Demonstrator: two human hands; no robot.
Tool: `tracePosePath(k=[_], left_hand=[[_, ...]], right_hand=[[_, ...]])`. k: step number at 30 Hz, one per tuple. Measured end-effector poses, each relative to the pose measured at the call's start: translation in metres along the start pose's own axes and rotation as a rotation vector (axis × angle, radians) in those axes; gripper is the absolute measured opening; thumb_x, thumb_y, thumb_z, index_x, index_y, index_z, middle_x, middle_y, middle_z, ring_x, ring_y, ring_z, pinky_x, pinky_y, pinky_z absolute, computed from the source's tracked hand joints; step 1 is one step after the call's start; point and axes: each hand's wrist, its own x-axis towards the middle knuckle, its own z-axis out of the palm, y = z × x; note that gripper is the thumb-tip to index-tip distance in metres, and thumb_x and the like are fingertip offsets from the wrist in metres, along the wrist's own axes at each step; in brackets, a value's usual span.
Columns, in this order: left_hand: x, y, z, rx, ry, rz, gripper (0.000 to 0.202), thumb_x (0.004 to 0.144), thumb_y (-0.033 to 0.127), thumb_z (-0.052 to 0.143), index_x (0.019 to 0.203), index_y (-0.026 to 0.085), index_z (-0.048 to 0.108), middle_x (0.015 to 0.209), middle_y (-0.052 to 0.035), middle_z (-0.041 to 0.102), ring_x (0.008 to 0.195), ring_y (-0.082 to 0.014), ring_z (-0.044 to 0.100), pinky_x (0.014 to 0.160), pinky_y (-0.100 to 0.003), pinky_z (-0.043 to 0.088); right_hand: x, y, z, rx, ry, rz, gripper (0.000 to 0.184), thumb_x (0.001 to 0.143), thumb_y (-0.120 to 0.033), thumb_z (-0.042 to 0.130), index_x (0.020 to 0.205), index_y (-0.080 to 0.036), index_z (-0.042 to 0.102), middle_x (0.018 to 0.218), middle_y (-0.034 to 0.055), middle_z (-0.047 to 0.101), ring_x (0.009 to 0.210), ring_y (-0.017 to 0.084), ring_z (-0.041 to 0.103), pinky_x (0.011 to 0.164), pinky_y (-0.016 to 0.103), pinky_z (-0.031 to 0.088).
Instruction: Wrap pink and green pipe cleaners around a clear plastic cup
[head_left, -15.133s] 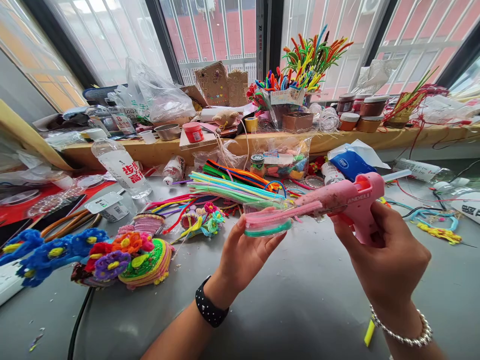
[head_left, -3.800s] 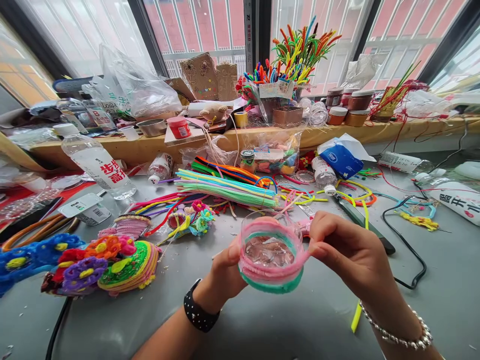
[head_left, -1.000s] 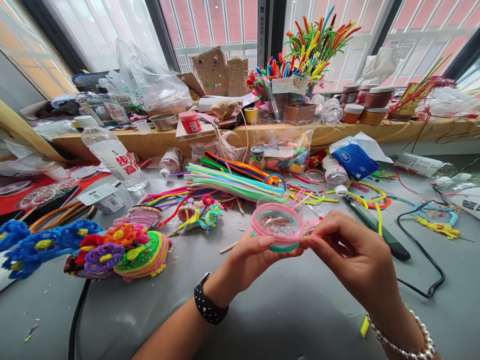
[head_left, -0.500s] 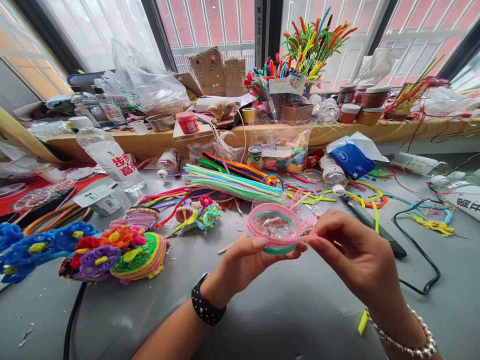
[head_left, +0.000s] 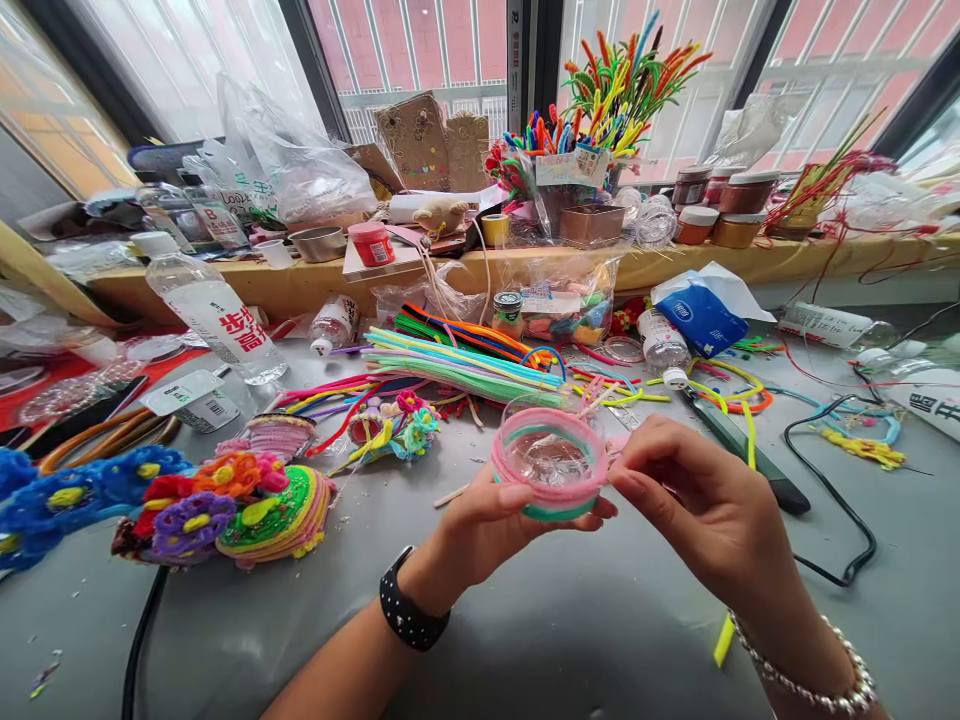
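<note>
My left hand point(head_left: 484, 522) holds a clear plastic cup point(head_left: 549, 458), thumb on the near side and fingers beneath. Pink and teal fuzzy pipe cleaners circle the cup's wall, with the pink pipe cleaner point(head_left: 559, 490) above the teal. At the cup's right side, my right hand point(head_left: 697, 510) pinches the pink pipe cleaner between thumb and forefinger; the fingers partly hide its end. Just beyond the cup lies a bundle of pastel pipe cleaners point(head_left: 465, 365).
Pipe-cleaner flowers point(head_left: 195, 520) and a coiled green-and-yellow piece lie left. A tall water bottle point(head_left: 217, 315) stands behind them. A glue gun point(head_left: 742, 450) with a black cord lies right, near a blue tissue pack point(head_left: 701, 315). Jars and pipe-cleaner bunches line the wooden ledge point(head_left: 480, 270).
The cup has tipped slightly, so more of its inside shows, and its lower edge sits a little lower. My right hand keeps its pinch at the cup's side.
</note>
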Motion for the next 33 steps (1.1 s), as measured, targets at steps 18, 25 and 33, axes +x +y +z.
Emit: tracePosePath(k=[18, 25, 33], left_hand=[[-0.001, 0.0, 0.001, 0.022, -0.056, -0.021, 0.042, 0.071, 0.03, 0.067, 0.108, 0.012, 0.063, 0.097, -0.0082, 0.071, 0.086, -0.0197, 0.067, 0.076, -0.026, 0.051], [-0.001, 0.001, 0.0, 0.0, -0.038, -0.025, 0.059, 0.075, 0.026, 0.065, 0.13, 0.021, 0.046, 0.107, -0.0069, 0.07, 0.093, -0.0215, 0.068, 0.08, -0.027, 0.051], [-0.002, 0.004, 0.003, 0.088, 0.027, 0.0, 0.067, 0.075, 0.029, 0.064, 0.136, 0.018, 0.038, 0.112, -0.0117, 0.067, 0.095, -0.0225, 0.066, 0.082, -0.027, 0.049]], right_hand=[[0.003, 0.001, 0.0, 0.115, -0.054, 0.081, 0.011, 0.083, -0.027, 0.059, 0.076, -0.021, 0.054, 0.064, -0.0015, 0.056, 0.059, 0.012, 0.053, 0.052, 0.024, 0.043], [0.004, -0.003, 0.001, 0.139, 0.012, 0.119, 0.016, 0.08, -0.031, 0.063, 0.071, -0.021, 0.055, 0.063, -0.0027, 0.052, 0.059, 0.01, 0.049, 0.051, 0.021, 0.039], [0.003, -0.009, 0.006, 0.212, 0.089, 0.187, 0.02, 0.077, -0.036, 0.065, 0.069, -0.02, 0.056, 0.064, -0.0023, 0.054, 0.06, 0.01, 0.049, 0.052, 0.02, 0.039]])
